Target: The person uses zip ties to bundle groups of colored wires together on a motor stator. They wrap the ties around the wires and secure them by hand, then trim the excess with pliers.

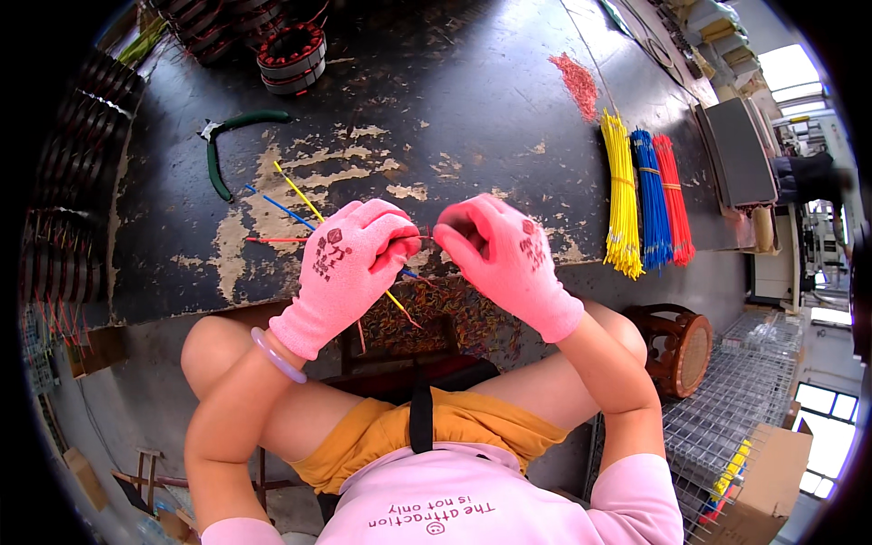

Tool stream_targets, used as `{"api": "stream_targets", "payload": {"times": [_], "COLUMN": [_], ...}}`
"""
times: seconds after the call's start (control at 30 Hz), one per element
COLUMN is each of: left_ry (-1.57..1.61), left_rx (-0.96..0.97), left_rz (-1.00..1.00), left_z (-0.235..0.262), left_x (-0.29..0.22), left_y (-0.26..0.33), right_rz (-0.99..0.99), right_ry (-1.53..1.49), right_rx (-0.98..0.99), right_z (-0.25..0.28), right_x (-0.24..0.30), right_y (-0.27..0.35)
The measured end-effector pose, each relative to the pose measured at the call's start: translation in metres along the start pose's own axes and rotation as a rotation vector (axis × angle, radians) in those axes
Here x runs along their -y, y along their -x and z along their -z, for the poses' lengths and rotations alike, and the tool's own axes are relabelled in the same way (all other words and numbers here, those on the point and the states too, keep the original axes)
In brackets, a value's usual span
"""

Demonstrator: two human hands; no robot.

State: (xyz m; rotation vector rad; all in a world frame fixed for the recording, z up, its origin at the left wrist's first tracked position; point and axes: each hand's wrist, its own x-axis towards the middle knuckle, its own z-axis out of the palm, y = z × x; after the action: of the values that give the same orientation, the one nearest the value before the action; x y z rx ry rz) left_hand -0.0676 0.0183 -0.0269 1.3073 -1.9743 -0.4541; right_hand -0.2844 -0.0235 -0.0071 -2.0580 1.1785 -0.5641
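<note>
Both hands wear pink knit gloves and meet at the near edge of a worn black workbench (pixel 472 91). My left hand (pixel 350 263) is closed around thin wires: a yellow wire (pixel 295 188), a blue wire (pixel 277 207) and a red wire (pixel 272 240) stick out to its left. My right hand (pixel 500 254) pinches the other end of the wires, fingertips almost touching the left hand. What lies between the fingers is hidden.
Bundles of yellow (pixel 621 195), blue (pixel 649 195) and red wires (pixel 674 195) lie at the right. Green-handled pliers (pixel 227 136) lie at the back left, a wound stator (pixel 291 56) behind them. A pile of red scraps (pixel 578 84), a wooden stool (pixel 672 350), a wire basket (pixel 736 400).
</note>
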Motion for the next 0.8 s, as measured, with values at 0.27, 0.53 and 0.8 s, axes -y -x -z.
{"api": "stream_targets", "payload": {"times": [0.27, 0.53, 0.8], "left_ry": [-0.016, -0.011, -0.033], "left_rx": [-0.014, -0.005, -0.007], "left_rz": [0.002, -0.006, -0.007], "left_z": [-0.003, -0.003, -0.001], "left_x": [0.0, 0.0, 0.0], "left_y": [-0.001, -0.001, 0.001], "right_rz": [0.584, 0.103, 0.052], "right_ry": [0.654, 0.075, 0.133], "right_rx": [-0.184, -0.094, 0.048], "right_z": [-0.005, -0.025, 0.002], "right_x": [-0.004, -0.007, 0.004], "right_y": [-0.005, 0.003, -0.001]}}
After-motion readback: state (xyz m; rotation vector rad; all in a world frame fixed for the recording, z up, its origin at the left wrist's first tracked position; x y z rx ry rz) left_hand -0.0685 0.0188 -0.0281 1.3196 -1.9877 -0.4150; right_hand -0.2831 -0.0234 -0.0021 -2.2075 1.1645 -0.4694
